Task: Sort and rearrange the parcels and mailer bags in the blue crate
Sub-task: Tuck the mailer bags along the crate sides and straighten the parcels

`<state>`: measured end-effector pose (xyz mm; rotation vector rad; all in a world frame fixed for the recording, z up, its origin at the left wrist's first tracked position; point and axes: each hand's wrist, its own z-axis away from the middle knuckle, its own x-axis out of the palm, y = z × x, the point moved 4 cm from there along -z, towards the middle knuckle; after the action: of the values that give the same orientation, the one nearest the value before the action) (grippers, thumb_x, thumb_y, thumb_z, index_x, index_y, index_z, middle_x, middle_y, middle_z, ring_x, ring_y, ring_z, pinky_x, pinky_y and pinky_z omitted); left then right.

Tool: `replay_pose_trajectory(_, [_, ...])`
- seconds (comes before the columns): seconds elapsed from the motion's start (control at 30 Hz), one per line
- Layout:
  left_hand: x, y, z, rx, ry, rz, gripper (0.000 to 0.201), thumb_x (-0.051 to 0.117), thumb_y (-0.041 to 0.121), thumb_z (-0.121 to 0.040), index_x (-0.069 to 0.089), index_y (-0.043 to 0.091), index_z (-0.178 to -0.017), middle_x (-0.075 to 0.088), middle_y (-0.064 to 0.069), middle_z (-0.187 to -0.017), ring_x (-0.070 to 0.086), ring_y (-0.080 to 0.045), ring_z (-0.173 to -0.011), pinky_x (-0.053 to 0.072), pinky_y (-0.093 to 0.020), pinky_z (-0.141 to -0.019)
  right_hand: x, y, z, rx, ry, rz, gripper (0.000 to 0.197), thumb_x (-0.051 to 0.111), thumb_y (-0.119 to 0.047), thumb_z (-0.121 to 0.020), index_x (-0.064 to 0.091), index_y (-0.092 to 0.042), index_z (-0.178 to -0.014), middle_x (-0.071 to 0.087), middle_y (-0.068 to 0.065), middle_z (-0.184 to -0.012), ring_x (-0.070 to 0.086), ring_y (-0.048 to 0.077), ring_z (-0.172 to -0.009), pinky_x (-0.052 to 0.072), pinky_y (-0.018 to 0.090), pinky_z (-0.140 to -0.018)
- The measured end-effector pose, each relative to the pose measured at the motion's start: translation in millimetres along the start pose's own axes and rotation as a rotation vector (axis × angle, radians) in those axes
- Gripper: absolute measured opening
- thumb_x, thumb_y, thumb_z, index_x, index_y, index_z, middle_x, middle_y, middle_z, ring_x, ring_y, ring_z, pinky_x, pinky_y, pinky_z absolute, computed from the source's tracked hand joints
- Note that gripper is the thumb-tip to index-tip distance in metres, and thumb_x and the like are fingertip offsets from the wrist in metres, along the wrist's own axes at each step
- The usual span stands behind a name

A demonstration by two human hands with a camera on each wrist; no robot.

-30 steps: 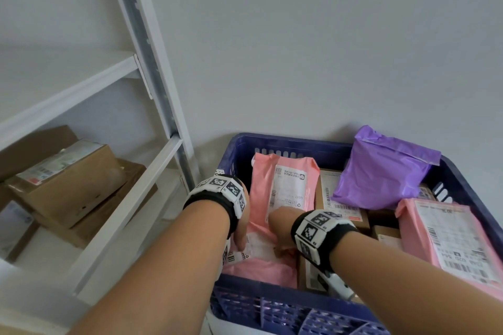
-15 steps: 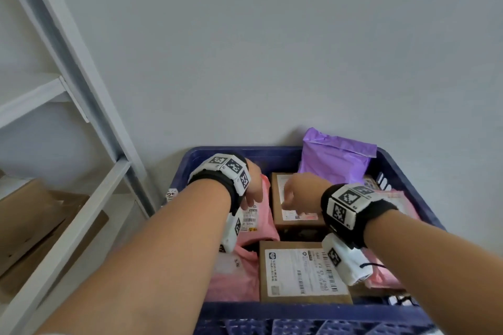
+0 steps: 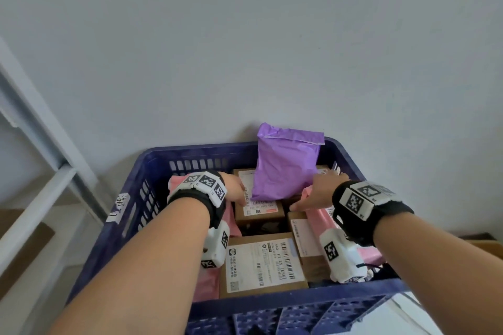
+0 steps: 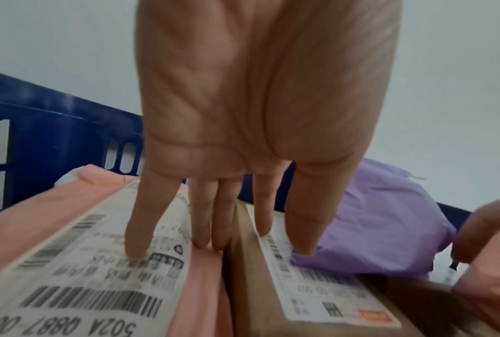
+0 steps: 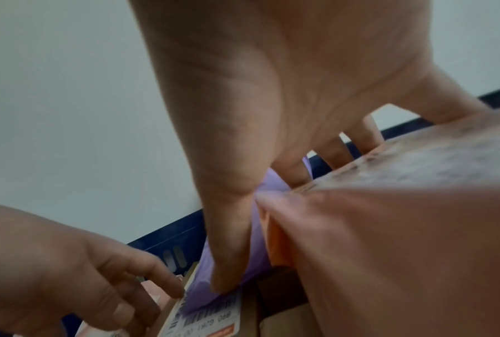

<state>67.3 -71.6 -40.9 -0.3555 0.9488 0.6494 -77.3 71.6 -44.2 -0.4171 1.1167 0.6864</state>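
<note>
Head view: we note the crate (image 3: 152, 171) against the wall, packed w/ boxes and mailers. The purple bag (image 3: 285, 168) leans at the rear, its lower end on a rear box (image 3: 258, 212); a front box (image 3: 261, 266) lies label-up, pink bags (image 3: 321, 220) sit along both sides. The left hand (image 3: 234, 187) reaches to the bag's lower left corner, the right hand (image 3: 318, 193) to its lower right; the fingers themselves are largely hidden from here. Left wrist view: fingers (image 4: 139, 228) straight and spread, tips pressing down, some on a pink bag (image 4: 70, 228), one on the box label (image 4: 315, 280), the thumb at the purple bag's (image 4: 387, 223) edge; nothing gripped. Right wrist view: thumb extended, its tip against the purple bag (image 5: 271, 187), other fingers (image 5: 335, 155) reaching behind a pink bag's (image 5: 387, 228) top; whether they clasp the purple bag we cannot tell. Judgement: sorting partly done. Boxes approx. grouped centre, pink bags at the sides; the purple bag is not yet settled and appears to be the item in hand. Left to do: seat it, check the rest lies flat.
</note>
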Motion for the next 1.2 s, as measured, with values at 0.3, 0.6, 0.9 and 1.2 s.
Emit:
replay_pose_trajectory(0.3, [-10,-37,20,-0.048,0.112,0.461,0.035,0.050,0.010,-0.098,0.058,0.005,-0.132,0.063,-0.013,-0.131,0.059,-0.018,-0.093,0.045,-0.019,-0.058,-41,-34,41,-0.162,0.004,0.015,0.047,0.055,-0.057,-0.082,0.049,-0.018,-0.107,0.057,0.004,-0.107,0.056,0.021,-0.099,0.046,0.029,-0.084])
replay_pose_trajectory(0.6, [-22,-117,61,-0.101,0.084,0.955,0.048,0.060,0.003,-0.090,0.051,0.014,-0.135,0.063,-0.011,-0.126,0.064,-0.022,-0.104,0.053,-0.040,-0.091,-72,-135,36,-0.409,0.237,-0.435,0.060,0.052,-0.059,-0.076,0.054,-0.009,-0.108,0.061,0.008,-0.100,0.060,0.023,-0.089,0.052,0.032,-0.071])
replay_pose_trajectory(0.9, [-25,-144,69,-0.136,0.226,1.011,0.056,0.076,0.031,-0.074,0.053,0.009,-0.121,0.069,-0.017,-0.107,0.070,-0.033,-0.098,0.055,-0.050,-0.092,-71,-210,24,-0.440,0.237,-0.831,0.074,0.055,-0.064,-0.082,0.048,-0.005,-0.127,0.057,0.012,-0.119,0.056,0.022,-0.091,0.043,0.030,-0.071])
replay_pose_trajectory(1.2, [7,-158,43,-0.381,0.317,0.828,0.053,0.045,0.004,-0.095,0.031,-0.001,-0.146,0.053,-0.020,-0.136,0.056,-0.034,-0.122,0.047,-0.036,-0.101,-10,-225,12,-0.473,-0.269,-0.848,0.047,0.062,-0.002,-0.088,0.045,-0.010,-0.131,0.068,0.015,-0.110,0.071,0.029,-0.092,0.058,0.045,-0.081])
